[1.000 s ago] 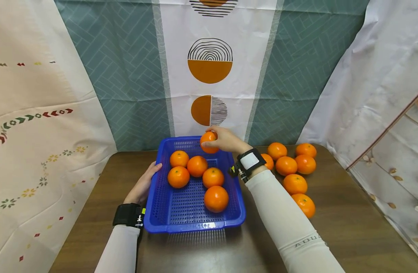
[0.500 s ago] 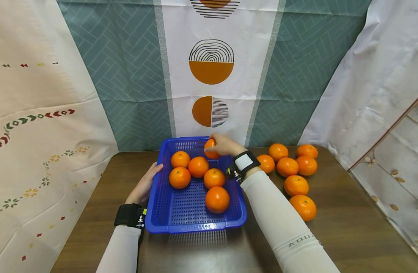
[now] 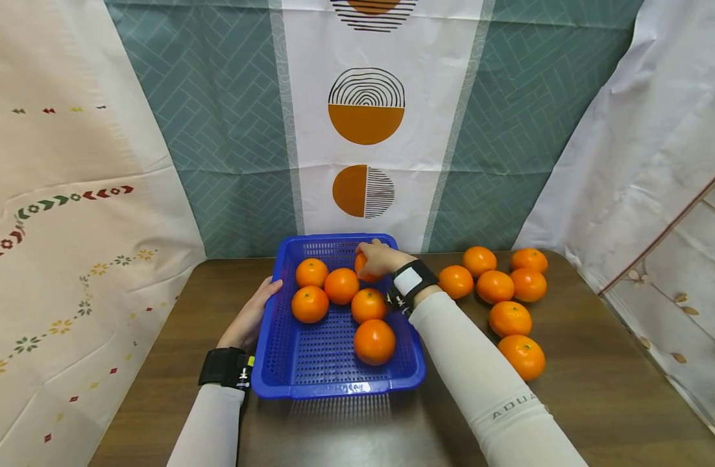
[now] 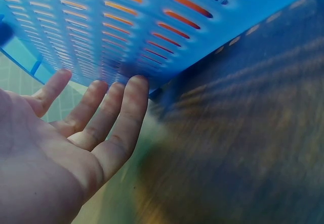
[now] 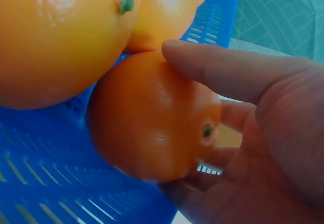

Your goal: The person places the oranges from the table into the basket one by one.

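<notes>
Pinches an orange (image 5: 152, 117) in the right hand (image 3: 383, 257), inside the far right part of the blue basket (image 3: 340, 390). In the right wrist view, shows the thumb laid over one side of that orange, with other fingers along the opposite side, and a green stem end facing the palm (hidden in the head view). In the head view, shows only part of the same orange, being largely covered by the hand. Cannot tell from any view whether resting on the basket floor.

Rests the left hand (image 3: 251, 318) at the outside of the basket's left wall, with fingers extended and slightly spread, and tips at the wall. In the left wrist view, shows the palm and the slotted wall from outside, with orange colour through the slots (a detail not available in the head view).

Inside the basket, includes five further oranges (image 3: 309, 305): two near the left wall, one between the centre and the far wall, two toward the right wall.

To the right of the basket, includes seven loose oranges (image 3: 510, 318) grouped on the brown table (image 3: 591, 389). Beyond the basket, includes a green and white curtain (image 3: 235, 143) with printed circles.
</notes>
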The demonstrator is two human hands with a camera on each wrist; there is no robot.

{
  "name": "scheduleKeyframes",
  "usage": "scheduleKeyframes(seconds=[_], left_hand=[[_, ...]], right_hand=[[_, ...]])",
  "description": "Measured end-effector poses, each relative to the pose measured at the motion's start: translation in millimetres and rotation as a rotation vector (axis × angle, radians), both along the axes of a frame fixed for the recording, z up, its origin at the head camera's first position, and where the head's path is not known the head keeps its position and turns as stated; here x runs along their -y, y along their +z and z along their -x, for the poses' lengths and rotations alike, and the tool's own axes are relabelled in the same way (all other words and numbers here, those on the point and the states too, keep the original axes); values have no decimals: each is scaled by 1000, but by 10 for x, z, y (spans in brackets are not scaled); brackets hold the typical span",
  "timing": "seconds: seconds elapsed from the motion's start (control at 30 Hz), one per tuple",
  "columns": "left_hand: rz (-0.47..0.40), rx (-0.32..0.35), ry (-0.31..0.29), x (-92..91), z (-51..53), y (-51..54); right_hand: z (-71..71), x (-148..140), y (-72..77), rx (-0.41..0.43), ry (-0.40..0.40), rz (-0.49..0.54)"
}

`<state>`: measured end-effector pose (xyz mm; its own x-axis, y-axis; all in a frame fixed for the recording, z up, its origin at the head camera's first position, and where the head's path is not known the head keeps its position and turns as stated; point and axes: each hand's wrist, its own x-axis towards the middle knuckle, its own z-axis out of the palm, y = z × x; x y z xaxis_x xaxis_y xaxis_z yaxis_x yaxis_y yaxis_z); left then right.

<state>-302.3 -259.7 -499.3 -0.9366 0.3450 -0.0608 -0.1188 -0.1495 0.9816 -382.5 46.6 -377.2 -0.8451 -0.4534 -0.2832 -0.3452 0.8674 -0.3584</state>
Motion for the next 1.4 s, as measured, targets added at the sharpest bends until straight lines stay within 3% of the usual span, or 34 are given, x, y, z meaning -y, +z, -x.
scheduleKeyframes(seconds=[0.43, 1.13, 1.4], left_hand=[[16, -9, 0, 1, 21, -30], [41, -12, -7, 12, 14, -24], [21, -19, -12, 6, 13, -14]], right_hand=[[2, -35, -37, -61, 84, -35], [-70, 1, -132, -68, 11, -19], [-57, -46, -78, -86, 47, 9]])
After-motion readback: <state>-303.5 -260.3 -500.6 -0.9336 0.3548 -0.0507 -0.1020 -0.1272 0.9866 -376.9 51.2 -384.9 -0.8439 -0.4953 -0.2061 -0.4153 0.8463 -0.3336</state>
